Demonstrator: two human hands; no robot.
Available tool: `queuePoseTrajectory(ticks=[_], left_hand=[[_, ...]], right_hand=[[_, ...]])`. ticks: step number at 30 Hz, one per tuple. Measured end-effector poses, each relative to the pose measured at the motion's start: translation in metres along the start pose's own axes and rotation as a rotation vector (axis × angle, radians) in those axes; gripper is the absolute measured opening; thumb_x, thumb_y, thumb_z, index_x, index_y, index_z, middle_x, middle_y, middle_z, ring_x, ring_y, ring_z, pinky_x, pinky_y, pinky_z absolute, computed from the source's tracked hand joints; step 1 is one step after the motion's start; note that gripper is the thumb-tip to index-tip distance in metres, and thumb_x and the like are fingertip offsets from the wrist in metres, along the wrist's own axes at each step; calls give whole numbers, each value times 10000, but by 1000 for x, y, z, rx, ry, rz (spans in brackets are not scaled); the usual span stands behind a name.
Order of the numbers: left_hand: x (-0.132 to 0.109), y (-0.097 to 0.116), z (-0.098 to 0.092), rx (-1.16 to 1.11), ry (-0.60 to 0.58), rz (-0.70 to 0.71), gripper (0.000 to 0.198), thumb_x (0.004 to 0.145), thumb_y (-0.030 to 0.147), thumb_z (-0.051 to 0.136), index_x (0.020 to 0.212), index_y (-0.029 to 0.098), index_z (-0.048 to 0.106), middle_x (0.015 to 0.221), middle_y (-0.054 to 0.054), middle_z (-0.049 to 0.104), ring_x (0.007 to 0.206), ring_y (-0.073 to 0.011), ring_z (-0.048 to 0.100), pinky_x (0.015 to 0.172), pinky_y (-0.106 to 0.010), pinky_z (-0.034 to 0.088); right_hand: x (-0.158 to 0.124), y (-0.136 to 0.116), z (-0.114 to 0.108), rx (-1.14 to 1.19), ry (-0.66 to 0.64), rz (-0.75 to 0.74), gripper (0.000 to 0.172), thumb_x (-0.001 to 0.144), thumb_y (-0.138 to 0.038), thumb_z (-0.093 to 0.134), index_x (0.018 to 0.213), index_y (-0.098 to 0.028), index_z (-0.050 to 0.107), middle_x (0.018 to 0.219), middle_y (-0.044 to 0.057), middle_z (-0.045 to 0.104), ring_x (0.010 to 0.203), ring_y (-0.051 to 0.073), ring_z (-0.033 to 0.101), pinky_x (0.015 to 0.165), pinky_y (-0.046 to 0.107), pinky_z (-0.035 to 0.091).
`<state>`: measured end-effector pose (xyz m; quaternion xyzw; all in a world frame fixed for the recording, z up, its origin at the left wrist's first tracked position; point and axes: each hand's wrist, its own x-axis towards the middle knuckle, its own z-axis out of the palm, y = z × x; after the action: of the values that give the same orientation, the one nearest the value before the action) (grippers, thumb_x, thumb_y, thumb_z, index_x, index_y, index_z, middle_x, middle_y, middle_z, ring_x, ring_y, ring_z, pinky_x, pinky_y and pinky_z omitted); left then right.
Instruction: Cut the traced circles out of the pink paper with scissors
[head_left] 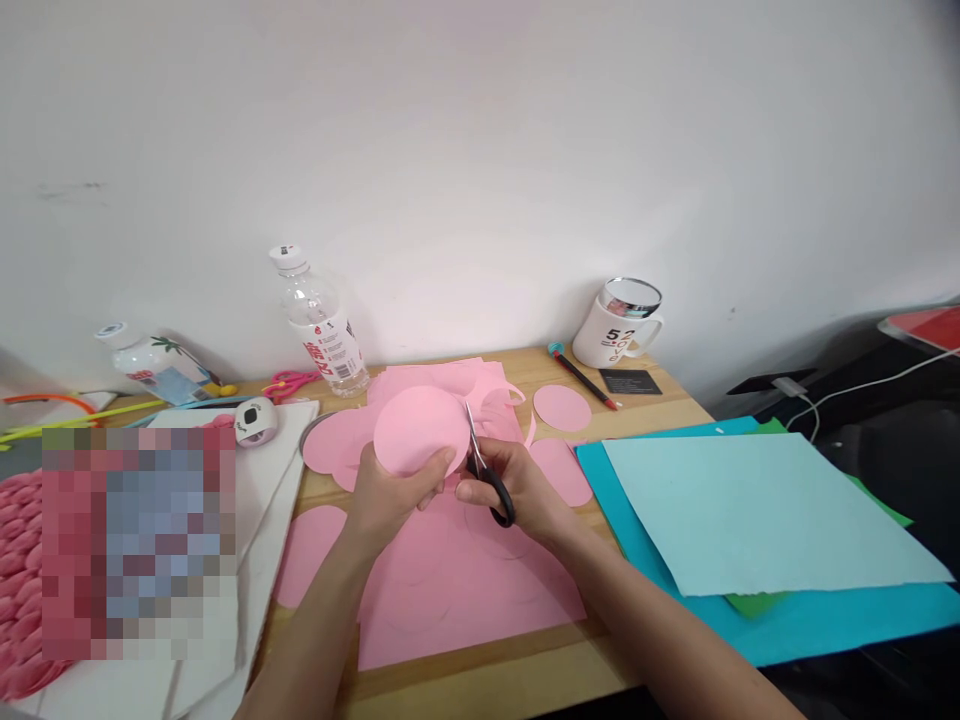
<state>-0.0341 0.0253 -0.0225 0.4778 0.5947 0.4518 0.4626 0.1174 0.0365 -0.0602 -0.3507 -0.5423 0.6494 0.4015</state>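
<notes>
My left hand (401, 490) pinches a round pink paper disc (421, 425) by its lower edge, thumb on top. Black-handled scissors (495, 495) are in my right hand (517, 485), their blades pointing up beside the disc's right edge. Beneath both hands lies a large pink paper sheet (457, 590) with faint drawn curves. Curled pink offcuts (510, 395) are just behind the scissors. Other pink paper circles lie around, one at the back right (562, 408) and one at the front left (311, 550).
A water bottle (330, 340), a white mug (619, 325) and a pencil (585, 378) stand or lie along the wall. Blue and green sheets (772, 510) cover the right side and overhang the wooden table (465, 690). White boards (217, 600) lie at left.
</notes>
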Motion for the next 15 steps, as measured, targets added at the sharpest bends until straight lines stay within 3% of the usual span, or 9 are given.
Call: queuePoseTrajectory(ticks=[6,10,15], left_hand=[[2,-1,-2,-24,53,-2,229,545,312,717,582,175,538,422,63,430,411,-89,405,371,-216,316],[4,-4,-1,-52,79,6,255,572,322,707,531,173,504,431,53,435,407,-81,397,369,-218,305],[5,-6,1,-107,-13,30,282,665,347,669,533,176,488,391,69,408,349,-55,333,356,-214,267]], right_hand=[[0,-1,1,-5,11,23,379,588,-461,790,664,-171,558,552,-44,465,510,87,342,474,230,270],[0,-1,2,-30,22,34,346,622,-453,763,660,-173,562,535,-41,461,525,103,385,491,240,299],[1,3,3,-17,10,31,311,666,-426,743,670,-174,560,551,-38,462,536,111,410,507,246,314]])
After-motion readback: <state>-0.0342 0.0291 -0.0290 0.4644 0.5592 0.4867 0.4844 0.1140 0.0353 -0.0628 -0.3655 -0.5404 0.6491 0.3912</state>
